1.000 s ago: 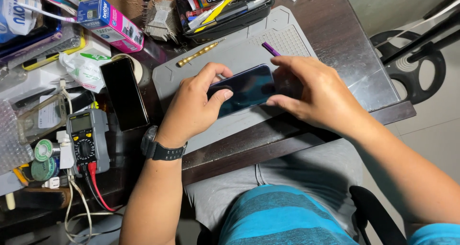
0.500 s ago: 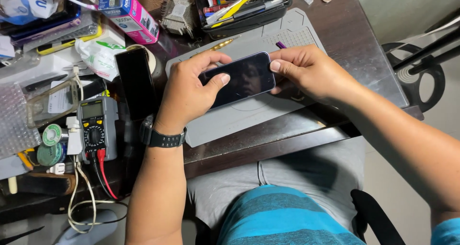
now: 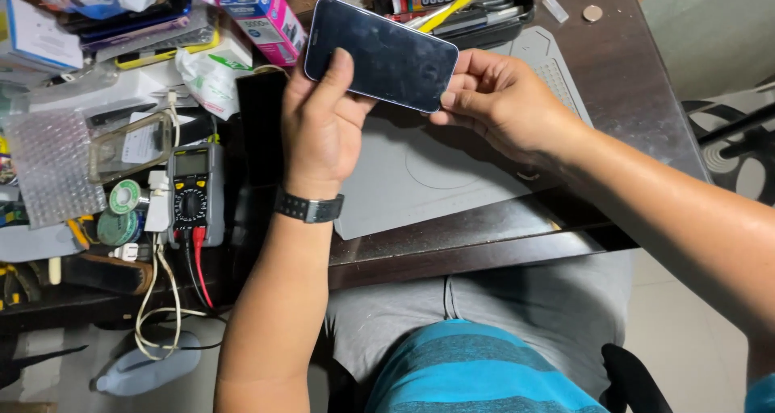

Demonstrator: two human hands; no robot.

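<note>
Dark smartphone (image 3: 381, 51), screen up, is held raised above the grey work mat (image 3: 436, 175) on the worktop (image 3: 638, 74). Left hand (image 3: 323, 126) grips its left end, thumb across the glass, fingers closed behind. Right hand (image 3: 504, 102) pinches the right end, fingers closed on the edge. A yellow multimeter (image 3: 192, 195) lies left of the wrist; a black tool tray (image 3: 460, 1) sits just beyond the phone.
</note>
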